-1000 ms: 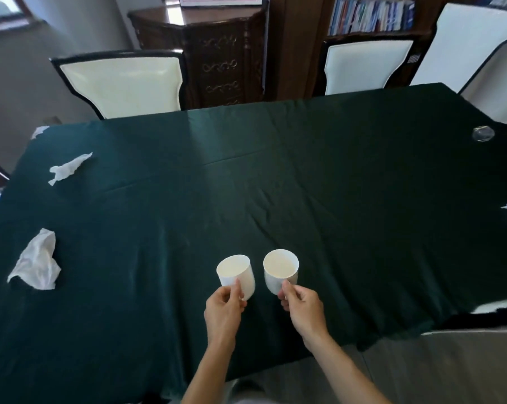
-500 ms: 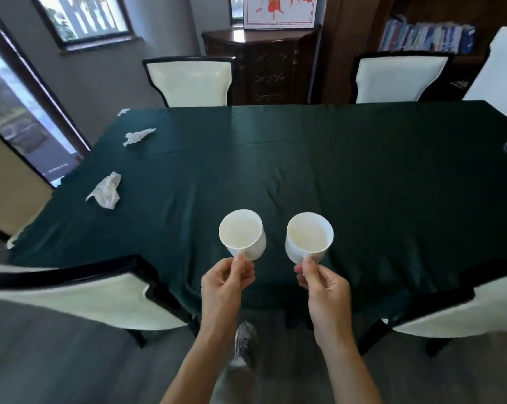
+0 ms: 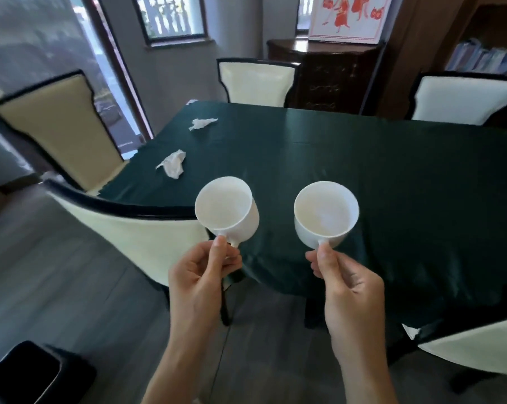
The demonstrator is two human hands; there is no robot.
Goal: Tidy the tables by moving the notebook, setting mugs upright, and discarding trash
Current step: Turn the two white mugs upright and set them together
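My left hand (image 3: 201, 271) pinches the handle of a white mug (image 3: 226, 209), held in the air with its opening facing me. A second white mug (image 3: 325, 213) is gripped by its handle in my right hand (image 3: 347, 282). Both mugs look empty and hang over the near edge of the table with the dark green cloth (image 3: 377, 182). Two crumpled white tissues lie on the cloth at the far left, one nearer (image 3: 173, 164) and one farther back (image 3: 201, 123). No notebook is in view.
Cream chairs with black trim surround the table: one just below the left mug (image 3: 124, 225), one at left (image 3: 60, 126), two at the far side (image 3: 256, 81), one at lower right (image 3: 473, 348). A black bin (image 3: 28, 371) sits on the floor at lower left. A dark cabinet (image 3: 328, 74) stands behind.
I have stepped back from the table with both mugs lifted; the mugs are higher and closer to the camera. The view has swung left, showing the bin and more chairs.
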